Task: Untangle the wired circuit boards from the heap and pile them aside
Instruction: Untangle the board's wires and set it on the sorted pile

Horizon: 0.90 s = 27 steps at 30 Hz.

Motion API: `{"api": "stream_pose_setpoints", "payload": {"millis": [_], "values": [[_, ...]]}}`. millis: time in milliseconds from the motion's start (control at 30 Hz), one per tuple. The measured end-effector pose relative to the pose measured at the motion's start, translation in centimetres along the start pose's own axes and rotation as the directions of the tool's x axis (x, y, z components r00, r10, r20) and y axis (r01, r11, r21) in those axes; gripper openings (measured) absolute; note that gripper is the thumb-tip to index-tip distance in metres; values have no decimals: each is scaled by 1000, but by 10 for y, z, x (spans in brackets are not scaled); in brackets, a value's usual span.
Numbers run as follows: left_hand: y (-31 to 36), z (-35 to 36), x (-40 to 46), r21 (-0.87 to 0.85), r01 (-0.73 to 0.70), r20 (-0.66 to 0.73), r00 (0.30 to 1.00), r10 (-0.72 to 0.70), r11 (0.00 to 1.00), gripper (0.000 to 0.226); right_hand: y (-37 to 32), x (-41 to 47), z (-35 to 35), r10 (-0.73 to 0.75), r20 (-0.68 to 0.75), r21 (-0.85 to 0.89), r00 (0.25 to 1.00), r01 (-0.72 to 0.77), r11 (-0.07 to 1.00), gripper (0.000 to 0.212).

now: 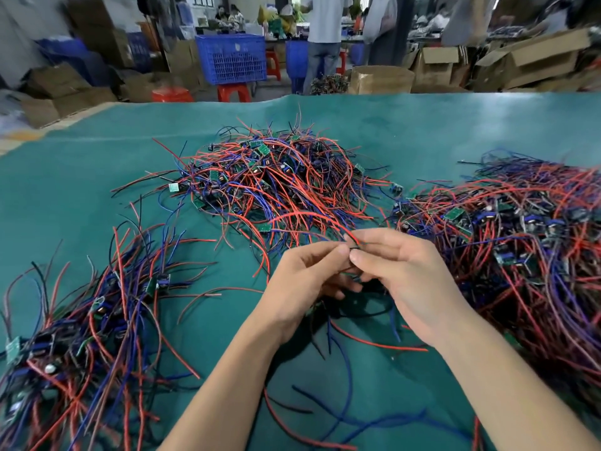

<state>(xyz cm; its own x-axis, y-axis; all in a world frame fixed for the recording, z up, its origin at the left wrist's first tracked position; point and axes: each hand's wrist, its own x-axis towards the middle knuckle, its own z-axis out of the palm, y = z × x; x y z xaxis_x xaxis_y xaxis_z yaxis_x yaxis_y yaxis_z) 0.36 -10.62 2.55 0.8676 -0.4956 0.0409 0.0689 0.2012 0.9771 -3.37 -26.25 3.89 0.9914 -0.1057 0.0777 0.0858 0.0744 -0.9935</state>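
A tangled heap of small green circuit boards with red, blue and black wires (276,183) lies at the middle of the green table. A large pile of the same boards (520,242) spreads at the right, and another pile (84,336) lies at the left front. My left hand (302,284) and my right hand (403,275) meet near the heap's front edge, both pinching a bunch of wired boards (353,252) between the fingertips. Loose red, blue and black wires (344,340) hang down from my hands onto the table. The boards in my grip are mostly hidden by my fingers.
The green mat (422,131) covers the table to its far edge. Beyond it stand a blue crate (231,56), red stools (234,92), cardboard boxes (527,60) and people (325,34) at other benches.
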Motion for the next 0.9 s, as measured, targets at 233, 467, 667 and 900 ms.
{"api": "stream_pose_setpoints", "payload": {"millis": [233,467,667,900], "values": [[-3,1,-1,93,-63,1,998,64,994,10,-6,0,-4,61,-65,121,996,-53,991,9],[-4,-1,1,74,-19,-32,999,21,997,13,-2,6,-13,-146,-279,-235,949,81,969,14],[-2,-6,0,60,-15,-34,999,17,998,12,-14,16,-51,-285,-611,-188,739,214,958,20],[-7,-3,1,101,-68,-62,995,75,993,12,1,9,-19,-134,-240,-292,961,60,955,16]]}}
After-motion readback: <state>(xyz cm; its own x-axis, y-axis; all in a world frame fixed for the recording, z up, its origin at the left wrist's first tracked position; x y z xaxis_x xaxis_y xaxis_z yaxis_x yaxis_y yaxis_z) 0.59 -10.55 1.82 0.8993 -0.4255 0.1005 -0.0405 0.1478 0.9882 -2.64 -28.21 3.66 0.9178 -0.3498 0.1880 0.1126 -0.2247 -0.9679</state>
